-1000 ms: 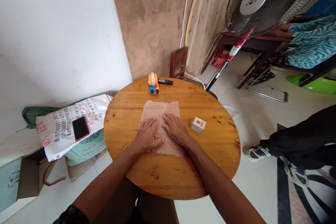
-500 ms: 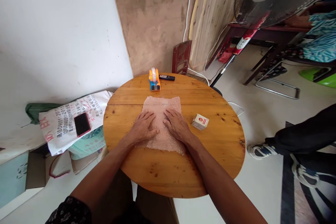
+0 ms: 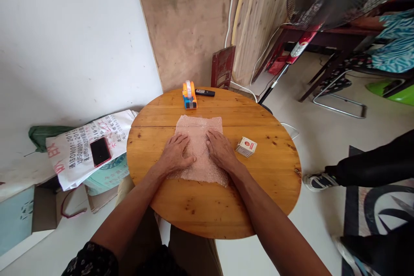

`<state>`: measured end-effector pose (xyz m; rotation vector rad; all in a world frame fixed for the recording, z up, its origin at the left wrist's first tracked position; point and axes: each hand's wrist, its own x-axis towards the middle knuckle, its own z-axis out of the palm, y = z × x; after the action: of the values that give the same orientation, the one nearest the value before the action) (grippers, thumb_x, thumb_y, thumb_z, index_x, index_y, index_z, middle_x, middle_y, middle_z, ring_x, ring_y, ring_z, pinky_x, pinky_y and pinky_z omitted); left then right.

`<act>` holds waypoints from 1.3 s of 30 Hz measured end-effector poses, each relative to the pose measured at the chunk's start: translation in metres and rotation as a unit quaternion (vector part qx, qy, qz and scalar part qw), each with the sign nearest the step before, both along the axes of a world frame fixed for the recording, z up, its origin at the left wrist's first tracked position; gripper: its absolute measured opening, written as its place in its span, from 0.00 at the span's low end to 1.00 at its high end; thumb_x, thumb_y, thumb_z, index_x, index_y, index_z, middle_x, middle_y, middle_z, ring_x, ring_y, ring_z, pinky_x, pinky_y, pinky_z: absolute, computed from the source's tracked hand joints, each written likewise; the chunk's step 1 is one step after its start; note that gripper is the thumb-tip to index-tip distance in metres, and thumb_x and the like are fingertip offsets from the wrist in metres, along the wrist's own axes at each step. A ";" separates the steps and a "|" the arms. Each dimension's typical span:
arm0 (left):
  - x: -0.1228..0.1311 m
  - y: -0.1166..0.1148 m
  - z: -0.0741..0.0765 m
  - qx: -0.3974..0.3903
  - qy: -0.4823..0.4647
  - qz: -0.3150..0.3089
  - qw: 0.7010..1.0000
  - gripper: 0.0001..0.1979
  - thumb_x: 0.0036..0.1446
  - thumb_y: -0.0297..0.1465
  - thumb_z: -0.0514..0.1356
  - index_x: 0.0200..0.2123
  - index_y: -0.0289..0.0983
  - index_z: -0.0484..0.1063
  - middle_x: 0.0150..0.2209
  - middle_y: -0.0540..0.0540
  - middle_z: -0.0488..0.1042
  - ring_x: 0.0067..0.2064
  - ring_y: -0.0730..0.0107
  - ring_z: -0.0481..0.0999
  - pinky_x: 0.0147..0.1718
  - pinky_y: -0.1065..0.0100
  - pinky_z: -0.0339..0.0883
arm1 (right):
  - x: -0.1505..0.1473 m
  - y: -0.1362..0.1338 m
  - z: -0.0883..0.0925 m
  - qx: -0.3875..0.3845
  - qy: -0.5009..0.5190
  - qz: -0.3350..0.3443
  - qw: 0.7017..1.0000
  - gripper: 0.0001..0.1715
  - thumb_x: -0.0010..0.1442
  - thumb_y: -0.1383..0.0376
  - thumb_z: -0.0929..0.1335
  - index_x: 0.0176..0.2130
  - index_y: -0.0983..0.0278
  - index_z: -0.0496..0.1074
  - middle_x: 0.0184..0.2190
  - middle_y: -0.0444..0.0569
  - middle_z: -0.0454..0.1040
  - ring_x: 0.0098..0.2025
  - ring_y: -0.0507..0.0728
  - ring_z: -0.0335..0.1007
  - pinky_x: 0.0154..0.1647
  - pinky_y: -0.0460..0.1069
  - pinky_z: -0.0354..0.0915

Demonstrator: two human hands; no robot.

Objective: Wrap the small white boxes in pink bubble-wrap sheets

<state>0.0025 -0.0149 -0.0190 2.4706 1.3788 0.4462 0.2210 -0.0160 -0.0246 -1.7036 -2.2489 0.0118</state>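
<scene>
A pinkish sheet of bubble wrap (image 3: 199, 138) lies flat on the round wooden table (image 3: 200, 220). My left hand (image 3: 176, 154) rests on its left side, palm down with the fingers stretched out. On the right side of the sheet lies my right hand (image 3: 221, 151), flat and open too. A small white box with red print (image 3: 246, 147) sits on the table just right of my right hand. Beyond the sheet stands an orange and blue tape dispenser (image 3: 189, 95), with a black remote-like object (image 3: 205, 92) beside it.
Left of the table, a phone (image 3: 100, 152) lies on white printed sacks (image 3: 74, 155). A standing fan (image 3: 297, 51) and a red-brown chair (image 3: 223, 67) are behind the table. At right, a person's black-trousered leg (image 3: 371, 164) is near; another person sits farther back.
My right hand has shifted slightly on the bubble wrap, its fingers a little closer together. The left hand stays put. The nearby person's feet have moved at the right.
</scene>
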 end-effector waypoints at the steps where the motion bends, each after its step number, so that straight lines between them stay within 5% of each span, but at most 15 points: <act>1: 0.000 0.000 0.000 0.000 -0.001 -0.001 1.000 0.38 0.53 0.46 0.61 0.63 0.33 0.62 0.67 0.36 0.61 0.69 0.49 0.55 0.67 0.51 0.47 | 0.001 0.001 0.000 -0.006 0.000 0.004 1.000 0.26 0.67 0.66 0.57 0.60 0.69 0.66 0.63 0.60 0.66 0.65 0.65 0.60 0.64 0.61 0.58; 12: -0.002 0.001 0.001 0.006 -0.005 -0.005 1.000 0.38 0.53 0.45 0.62 0.63 0.31 0.64 0.66 0.37 0.62 0.68 0.49 0.56 0.67 0.52 0.47 | 0.004 0.001 -0.002 0.002 0.031 0.020 0.999 0.25 0.64 0.69 0.58 0.58 0.71 0.68 0.62 0.63 0.67 0.64 0.65 0.62 0.64 0.62 0.59; 17: -0.002 0.002 -0.001 0.011 -0.009 -0.006 1.000 0.37 0.53 0.46 0.62 0.62 0.34 0.64 0.66 0.37 0.63 0.68 0.49 0.57 0.66 0.50 0.48 | 0.007 -0.005 0.020 0.053 0.057 0.036 0.996 0.20 0.61 0.69 0.62 0.51 0.65 0.74 0.62 0.58 0.68 0.63 0.64 0.63 0.64 0.62 0.60; 22: -0.001 0.002 -0.001 0.011 -0.009 -0.003 1.000 0.37 0.53 0.46 0.62 0.63 0.34 0.64 0.66 0.37 0.63 0.68 0.49 0.57 0.66 0.50 0.47 | 0.053 -0.024 0.054 0.071 0.049 0.013 0.996 0.24 0.61 0.59 0.66 0.56 0.61 0.71 0.63 0.55 0.66 0.63 0.66 0.64 0.62 0.63 0.61; 26: -0.001 0.000 0.001 0.001 -0.008 -0.001 1.000 0.37 0.53 0.45 0.62 0.62 0.32 0.64 0.66 0.36 0.62 0.68 0.48 0.56 0.66 0.50 0.47 | 0.108 -0.042 0.043 0.027 -0.010 -0.103 0.994 0.32 0.52 0.56 0.71 0.55 0.63 0.71 0.55 0.60 0.73 0.57 0.72 0.69 0.54 0.67 0.66; 29: -0.001 0.000 0.002 0.004 -0.017 -0.006 1.000 0.37 0.52 0.45 0.62 0.62 0.33 0.65 0.66 0.36 0.62 0.68 0.48 0.57 0.66 0.50 0.47 | 0.124 -0.053 0.030 0.011 0.001 -0.162 0.987 0.27 0.54 0.56 0.69 0.51 0.64 0.73 0.44 0.59 0.79 0.46 0.71 0.75 0.44 0.64 0.71; 34: -0.003 0.002 0.000 0.006 -0.028 -0.005 1.000 0.35 0.54 0.46 0.61 0.62 0.36 0.64 0.65 0.38 0.63 0.68 0.50 0.57 0.66 0.50 0.47 | 0.085 -0.060 0.049 0.083 0.108 -0.114 0.984 0.24 0.56 0.56 0.68 0.51 0.61 0.72 0.44 0.55 0.78 0.44 0.65 0.75 0.44 0.59 0.71; 39: -0.005 0.005 -0.004 0.012 -0.054 -0.002 0.998 0.25 0.62 0.34 0.50 0.61 0.34 0.64 0.63 0.38 0.66 0.65 0.56 0.61 0.65 0.54 0.52 | 0.024 -0.045 0.064 0.022 0.226 0.018 0.974 0.24 0.54 0.60 0.70 0.50 0.60 0.72 0.43 0.51 0.79 0.44 0.61 0.75 0.47 0.55 0.70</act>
<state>-0.0027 -0.0096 -0.0235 2.4279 1.3341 0.5900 0.2449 -0.0605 0.0389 -1.4583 -1.9225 0.3234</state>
